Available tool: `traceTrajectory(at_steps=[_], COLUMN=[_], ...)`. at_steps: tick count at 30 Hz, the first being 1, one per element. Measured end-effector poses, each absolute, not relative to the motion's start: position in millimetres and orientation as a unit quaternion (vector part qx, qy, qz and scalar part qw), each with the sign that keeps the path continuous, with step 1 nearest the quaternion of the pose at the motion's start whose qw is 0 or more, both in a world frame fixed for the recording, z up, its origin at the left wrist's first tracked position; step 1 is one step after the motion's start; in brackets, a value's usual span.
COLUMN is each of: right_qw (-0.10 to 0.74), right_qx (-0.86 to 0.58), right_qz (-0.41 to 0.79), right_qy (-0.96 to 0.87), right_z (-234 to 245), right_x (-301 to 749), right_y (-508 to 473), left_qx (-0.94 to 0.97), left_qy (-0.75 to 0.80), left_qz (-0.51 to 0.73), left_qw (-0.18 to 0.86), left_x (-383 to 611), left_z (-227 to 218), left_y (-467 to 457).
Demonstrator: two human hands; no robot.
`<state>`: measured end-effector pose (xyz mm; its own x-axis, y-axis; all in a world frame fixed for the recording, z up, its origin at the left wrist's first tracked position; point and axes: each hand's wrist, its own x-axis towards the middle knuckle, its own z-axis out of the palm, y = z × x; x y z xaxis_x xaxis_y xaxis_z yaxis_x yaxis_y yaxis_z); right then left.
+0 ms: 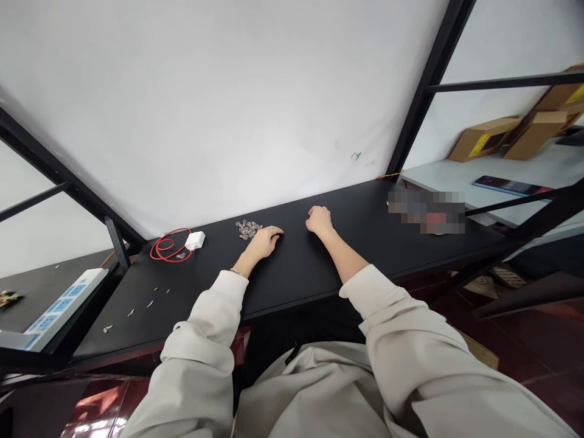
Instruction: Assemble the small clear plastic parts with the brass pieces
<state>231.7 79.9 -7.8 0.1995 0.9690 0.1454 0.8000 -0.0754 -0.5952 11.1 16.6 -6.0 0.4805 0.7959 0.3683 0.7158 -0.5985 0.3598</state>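
Observation:
My left hand (pixel 266 241) is low over the black tabletop, just right of a small pile of clear and copper-coloured pieces (pixel 247 229). Its fingers reach to the right, with the thumb a little apart from them, and I see nothing held there. Further right, my right hand (pixel 320 220) rests on or just above the table, its fingers curled in. Whatever it may hold is hidden by the hand. The pieces in the pile are too small to name.
A red cable (pixel 160 249) lies coiled beside a white power adapter (pixel 195 241) on the left. Several tiny scraps (pixel 131 313) lie near the left edge. A blurred-out object (pixel 426 212) is at the right end. Black frame posts (pixel 422 97) stand at both sides.

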Motion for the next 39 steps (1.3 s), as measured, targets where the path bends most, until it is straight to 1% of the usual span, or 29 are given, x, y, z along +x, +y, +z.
traceTrajectory(at_steps=[7,11,17,20,22,25,30,34,39], right_qw=[0.267,0.273,0.339,0.366,0.371,0.353,0.322,0.301,0.269], right_qx=[-0.723,-0.719,-0.694,-0.641,-0.594,-0.541,-0.496,-0.5,-0.516], right_qz=[0.171,0.179,0.166,0.171,0.205,0.255,0.278,0.284,0.261], right_qy=[-0.614,-0.614,-0.613,-0.653,-0.684,-0.72,-0.757,-0.76,-0.77], right_z=[4.9,7.8,12.1,14.6,14.7,11.8,4.9,3.1,3.0], right_x=[230.9,230.8,229.2,222.2,214.0,199.8,187.3,189.0,192.1], right_y=[71.4,68.7,66.4,64.0,60.3,52.4,45.2,48.2,52.1], left_qx=[0.856,0.856,0.837,0.818,0.813,0.812,0.797,0.787,0.769], left_qy=[0.438,0.438,0.464,0.489,0.497,0.501,0.507,0.505,0.503], left_qz=[0.265,0.263,0.286,0.299,0.298,0.297,0.32,0.343,0.381], left_qw=[0.08,0.079,0.058,0.054,0.048,0.038,0.069,0.084,0.103], left_x=[10.3,10.0,7.9,5.1,3.6,2.3,1.5,3.5,7.3], left_z=[-6.0,-5.3,-5.4,-7.6,-10.3,-15.7,-22.1,-21.5,-19.5], left_y=[17.0,16.2,16.7,18.9,21.1,25.4,30.2,28.1,26.5])
